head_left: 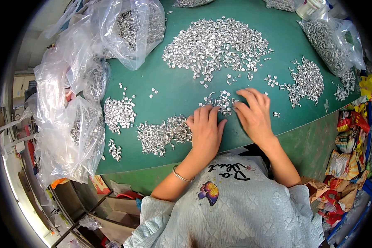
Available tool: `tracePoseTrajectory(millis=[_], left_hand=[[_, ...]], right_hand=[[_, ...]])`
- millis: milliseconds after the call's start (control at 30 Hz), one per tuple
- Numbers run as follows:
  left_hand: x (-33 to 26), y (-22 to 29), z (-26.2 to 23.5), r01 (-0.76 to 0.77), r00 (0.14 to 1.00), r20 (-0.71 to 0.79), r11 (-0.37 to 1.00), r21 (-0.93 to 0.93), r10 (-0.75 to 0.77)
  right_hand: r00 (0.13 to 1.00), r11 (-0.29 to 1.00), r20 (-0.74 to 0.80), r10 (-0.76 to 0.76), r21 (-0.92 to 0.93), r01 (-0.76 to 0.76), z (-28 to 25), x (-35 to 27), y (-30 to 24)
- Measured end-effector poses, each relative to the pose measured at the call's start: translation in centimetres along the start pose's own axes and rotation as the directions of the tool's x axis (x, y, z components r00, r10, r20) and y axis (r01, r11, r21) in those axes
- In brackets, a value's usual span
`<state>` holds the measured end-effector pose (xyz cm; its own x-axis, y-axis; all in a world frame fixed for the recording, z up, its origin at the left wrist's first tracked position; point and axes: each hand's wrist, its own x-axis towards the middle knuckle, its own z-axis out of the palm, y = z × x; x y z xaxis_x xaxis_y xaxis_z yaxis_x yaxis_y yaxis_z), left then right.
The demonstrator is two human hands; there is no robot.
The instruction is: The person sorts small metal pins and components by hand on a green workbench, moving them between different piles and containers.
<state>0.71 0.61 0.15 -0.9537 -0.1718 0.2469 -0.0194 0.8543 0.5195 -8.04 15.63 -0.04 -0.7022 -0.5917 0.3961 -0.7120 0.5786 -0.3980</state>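
Small silvery curved metal pieces [219, 101] lie in a loose group in front of my two hands on the green tabletop. My left hand [206, 130] rests palm down at the near side of this group, fingers stretched out and thumb apart; I see nothing held in it. Against its left side is a heap of curved pieces [161, 134]. My right hand [255, 115] is at the group's right edge, its fingers bent but spread, thumb and fingertips close to the pieces. Whether a piece touches its fingertips is too small to tell.
A large heap of metal pieces [217, 45] spreads at the far middle. Smaller heaps lie at the left [119, 113] and right [306, 82]. Clear plastic bags [62, 95] line the left edge; another filled bag [328, 45] lies far right. Colourful packets [345, 140] are beside the table.
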Motion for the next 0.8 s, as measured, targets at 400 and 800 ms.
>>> tracePoseTrajectory(millis=[400,800], left_hand=[[-1.5,0.3,0.9,-0.086,0.990,0.086,0.964,-0.253,0.111],[-0.4,0.8,0.5,-0.066,0.994,0.076,0.982,-0.178,0.080]], right_hand=[[0.982,0.980,-0.014,0.190,-0.056,-0.191,-4.0,-2.3,0.9],[0.981,0.970,0.103,0.162,0.164,-0.177,-1.8,-2.0,-2.0]])
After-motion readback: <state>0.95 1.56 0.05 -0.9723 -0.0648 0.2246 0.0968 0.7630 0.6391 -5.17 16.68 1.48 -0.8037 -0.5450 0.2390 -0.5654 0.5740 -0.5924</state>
